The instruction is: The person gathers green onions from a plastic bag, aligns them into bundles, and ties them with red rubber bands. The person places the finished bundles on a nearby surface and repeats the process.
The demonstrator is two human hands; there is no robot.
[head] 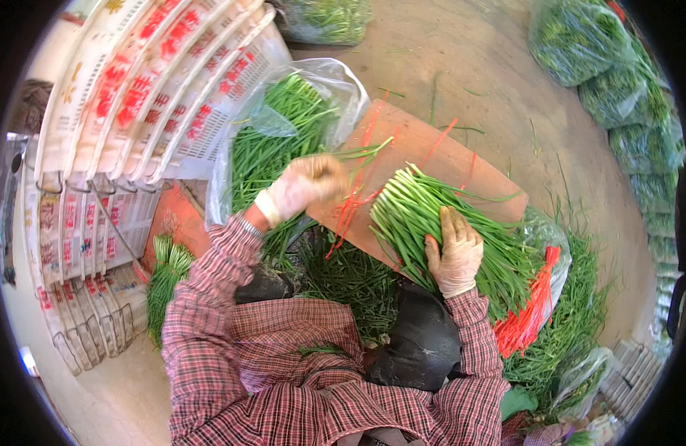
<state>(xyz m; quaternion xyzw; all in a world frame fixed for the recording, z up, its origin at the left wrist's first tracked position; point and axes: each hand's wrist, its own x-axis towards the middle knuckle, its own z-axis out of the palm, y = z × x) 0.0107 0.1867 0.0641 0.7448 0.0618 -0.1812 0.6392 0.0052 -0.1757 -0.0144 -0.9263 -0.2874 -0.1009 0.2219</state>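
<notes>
My left hand [307, 187], gloved and blurred, is closed around a few thin green stalks [371, 151] that stick out to its right. It is above the near-left edge of a reddish-brown board [488, 192]. My gloved right hand [455, 251] lies over a thick bunch of what look like garlic chives [412, 212], with the thumb apart from the fingers. The bunch rests on the board, its pale cut ends pointing up and left. Red plastic strings [351, 203] lie across the board. Left of it stands an open clear plastic bag [351, 106] filled with chives [281, 111].
Stacked white plastic crates [209, 95] bearing red writing are at the left. Tied bundles [170, 259] stand near them. A red string hank [530, 306] hangs by the board's right end, beside loose greens [577, 301]. Filled bags [582, 44] line the far right.
</notes>
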